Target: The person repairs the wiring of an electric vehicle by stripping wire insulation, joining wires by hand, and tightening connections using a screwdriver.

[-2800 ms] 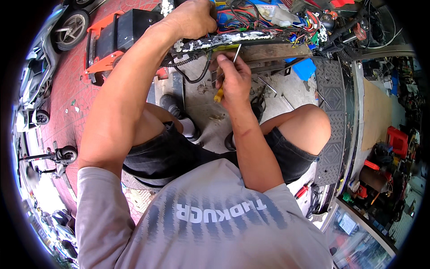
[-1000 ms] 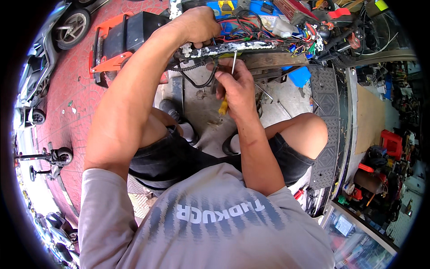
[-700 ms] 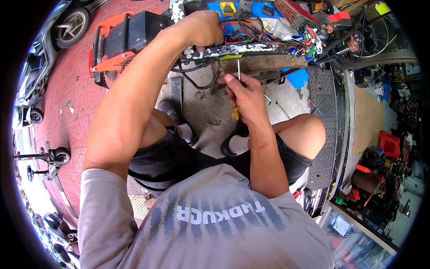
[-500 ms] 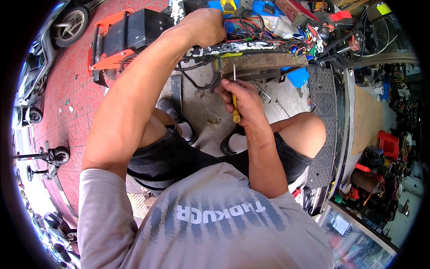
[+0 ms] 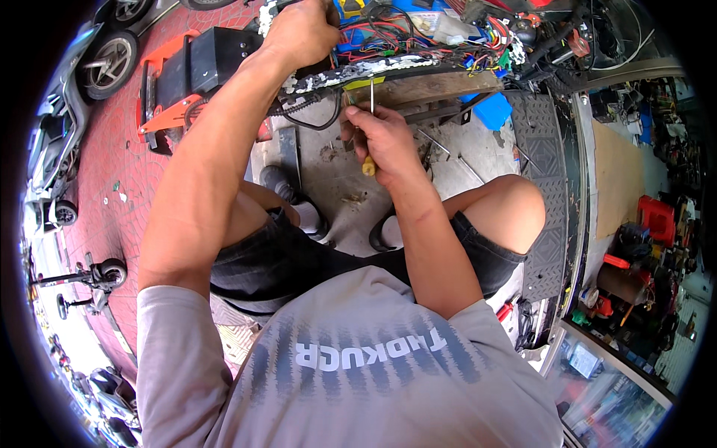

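My right hand (image 5: pixel 382 142) is closed around a screwdriver with a yellow handle (image 5: pixel 368 166). The screwdriver's thin metal shaft (image 5: pixel 373 97) points away from me, its tip by the near edge of a long dark frame (image 5: pixel 358 71) crusted with flaky white material. Farther out and to the left, my left hand (image 5: pixel 302 33) is closed at the left part of this frame. Its fingertips are turned away, so what they hold is hidden. Inside the frame lie tangled red, black and blue wires (image 5: pixel 388 33). A black cable (image 5: pixel 321 119) loops below the near edge.
An orange and black vehicle part (image 5: pixel 175 82) stands left of the frame. Metal rods (image 5: pixel 470 170) and a flat metal bar (image 5: pixel 289 157) lie on the floor between and beyond my feet. A blue piece (image 5: pixel 493 112) sits at right, near a ridged dark ramp (image 5: pixel 541 201). Motorbikes line the left.
My left hand has shifted left and slightly farther away. My right hand with the screwdriver has also moved left and away; the whole view has shifted a little.
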### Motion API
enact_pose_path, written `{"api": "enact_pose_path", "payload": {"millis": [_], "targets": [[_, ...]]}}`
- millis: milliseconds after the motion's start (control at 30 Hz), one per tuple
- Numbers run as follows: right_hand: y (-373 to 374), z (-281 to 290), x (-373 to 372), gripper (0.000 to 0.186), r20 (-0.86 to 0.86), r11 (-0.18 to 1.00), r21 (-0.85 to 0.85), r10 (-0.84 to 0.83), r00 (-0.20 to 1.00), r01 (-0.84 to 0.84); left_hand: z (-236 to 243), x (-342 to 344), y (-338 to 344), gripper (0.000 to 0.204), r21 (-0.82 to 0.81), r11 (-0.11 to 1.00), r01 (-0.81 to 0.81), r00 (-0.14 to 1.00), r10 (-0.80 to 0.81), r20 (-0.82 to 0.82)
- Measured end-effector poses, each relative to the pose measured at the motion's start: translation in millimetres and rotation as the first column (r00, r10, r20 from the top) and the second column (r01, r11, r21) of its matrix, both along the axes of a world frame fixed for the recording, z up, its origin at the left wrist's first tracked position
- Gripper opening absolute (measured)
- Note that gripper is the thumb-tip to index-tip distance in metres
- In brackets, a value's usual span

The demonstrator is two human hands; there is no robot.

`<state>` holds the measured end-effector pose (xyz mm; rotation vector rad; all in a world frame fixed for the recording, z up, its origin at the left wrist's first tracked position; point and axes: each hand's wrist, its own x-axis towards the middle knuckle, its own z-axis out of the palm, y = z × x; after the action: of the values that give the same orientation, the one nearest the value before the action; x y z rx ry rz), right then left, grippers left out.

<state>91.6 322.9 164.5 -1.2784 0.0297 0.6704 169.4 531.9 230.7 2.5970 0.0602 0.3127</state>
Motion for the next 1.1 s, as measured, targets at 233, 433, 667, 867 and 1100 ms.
{"api": "enact_pose_path", "payload": {"millis": [233,433,667,867,1100], "targets": [[21,4,-7,0.020,0.641,0.904,-0.160,-0.211,0.738,0.397,4,-3,-8,0.018,0.085,0.995,0.055,0.998,-0.058,0.039],[36,6,-15,0.022,0.724,0.838,-0.330,-0.070,0.686,0.434,6,-2,-6,0.032,0.161,0.986,0.051,0.997,-0.042,-0.062],[48,-12,-13,0.016,0.145,0.947,0.130,-0.312,0.939,0.295,5,1,-8,0.021,0.158,0.986,-0.060,0.996,0.050,0.067],[36,-7,-12,0.013,0.036,0.940,0.242,-0.256,0.966,0.240,9,0,2,0.033,0.112,0.993,-0.046,0.996,0.037,0.083],[37,-15,-2,0.007,0.019,0.924,0.245,-0.308,0.951,0.294,42,-31,-8,0.056,0.039,0.999,-0.001,0.995,0.005,-0.099]]}}
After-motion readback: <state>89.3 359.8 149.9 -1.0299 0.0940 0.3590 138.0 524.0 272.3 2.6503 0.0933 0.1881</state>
